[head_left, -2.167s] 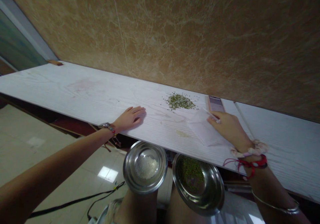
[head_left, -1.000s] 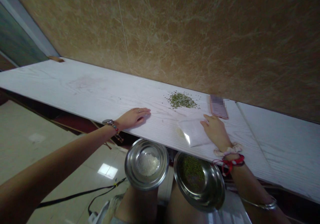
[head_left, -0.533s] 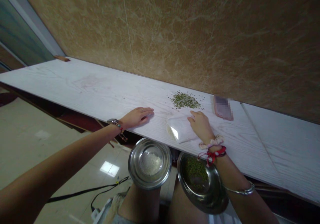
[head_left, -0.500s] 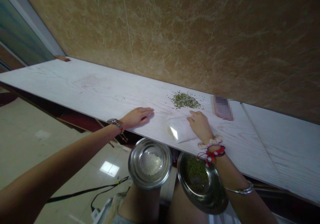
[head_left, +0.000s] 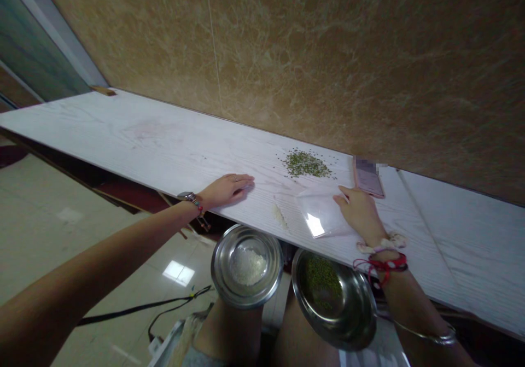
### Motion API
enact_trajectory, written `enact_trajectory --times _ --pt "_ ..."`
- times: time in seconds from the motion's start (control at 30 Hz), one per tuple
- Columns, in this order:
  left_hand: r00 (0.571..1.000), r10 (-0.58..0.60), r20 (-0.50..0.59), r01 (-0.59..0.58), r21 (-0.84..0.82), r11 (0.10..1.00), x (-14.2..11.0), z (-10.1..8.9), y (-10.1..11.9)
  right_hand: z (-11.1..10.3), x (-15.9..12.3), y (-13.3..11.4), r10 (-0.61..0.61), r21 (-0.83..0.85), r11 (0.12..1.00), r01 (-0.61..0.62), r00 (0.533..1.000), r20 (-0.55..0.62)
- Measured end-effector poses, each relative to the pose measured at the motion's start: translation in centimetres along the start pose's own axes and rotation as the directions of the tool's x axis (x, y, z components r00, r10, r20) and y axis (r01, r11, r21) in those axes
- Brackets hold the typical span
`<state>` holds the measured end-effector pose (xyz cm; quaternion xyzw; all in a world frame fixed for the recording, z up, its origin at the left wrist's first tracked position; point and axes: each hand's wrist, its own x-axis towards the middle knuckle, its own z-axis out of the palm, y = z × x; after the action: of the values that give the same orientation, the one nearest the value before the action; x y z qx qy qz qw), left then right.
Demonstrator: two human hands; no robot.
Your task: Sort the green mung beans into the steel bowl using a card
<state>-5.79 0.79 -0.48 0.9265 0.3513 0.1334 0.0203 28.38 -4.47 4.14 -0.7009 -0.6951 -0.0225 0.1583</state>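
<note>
My right hand (head_left: 361, 212) pinches the edge of a clear plastic bag (head_left: 322, 211), which lies flat against the white tabletop and looks empty. Left of the bag, a small streak of white grains (head_left: 280, 217) lies on the wood. Behind it is a loose spread of green beans (head_left: 307, 164). My left hand (head_left: 228, 190) rests palm down near the table's front edge, fingers stretched out, holding nothing. Below that edge, over my legs, are a steel bowl (head_left: 221, 293) with white grains and a second, tilted steel bowl (head_left: 361, 323) with green beans.
A phone (head_left: 368, 178) lies behind my right hand, close to the brown marbled wall (head_left: 287, 55). The long white tabletop (head_left: 176, 137) runs along that wall. A small wooden block (head_left: 103, 90) sits at its far left end. Black cables (head_left: 143, 312) cross the floor.
My right hand has slid right with the plastic bag. The streak of white grains now lies uncovered on the table. My left hand stays put.
</note>
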Motion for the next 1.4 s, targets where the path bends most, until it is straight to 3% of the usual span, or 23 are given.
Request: enact_trajectory --times 0.1,0.37,0.47,0.6,0.77,1.17,1.4 --pt "1.0 -0.007 -0.009 0.007 -0.003 1.0 0.0 0.1 0.0 0.6 -0.7 -0.6 -0.022 -0.003 1.0 0.022 1.0 -0.009" --pt "1.0 0.006 -0.018 -0.006 0.003 1.0 0.0 0.0 0.0 1.0 -0.8 -5.4 -0.008 0.065 0.998 0.007 1.0 0.019" --pt "1.0 0.005 -0.013 -0.005 0.001 1.0 0.0 -0.1 0.1 -0.1 -0.2 -5.3 0.009 0.062 0.998 -0.011 1.0 0.024" --pt "1.0 -0.002 -0.017 0.002 -0.012 1.0 0.0 0.0 0.1 -1.5 0.3 -3.3 0.031 0.043 0.999 -0.03 0.999 -0.011" --pt "1.0 0.006 -0.013 -0.006 -0.012 1.0 0.0 0.0 0.0 -1.2 -0.6 -1.8 0.06 0.002 0.998 -0.06 0.998 0.021" --pt "0.998 0.029 -0.053 -0.028 0.011 1.0 -0.1 0.3 -0.2 0.8 -1.4 -6.5 0.05 0.074 0.996 -0.059 0.993 0.109" --pt "0.999 0.027 -0.036 -0.027 0.018 0.999 -0.1 0.1 -0.2 0.9 -1.0 -7.6 0.012 0.128 0.991 -0.027 0.993 0.116"
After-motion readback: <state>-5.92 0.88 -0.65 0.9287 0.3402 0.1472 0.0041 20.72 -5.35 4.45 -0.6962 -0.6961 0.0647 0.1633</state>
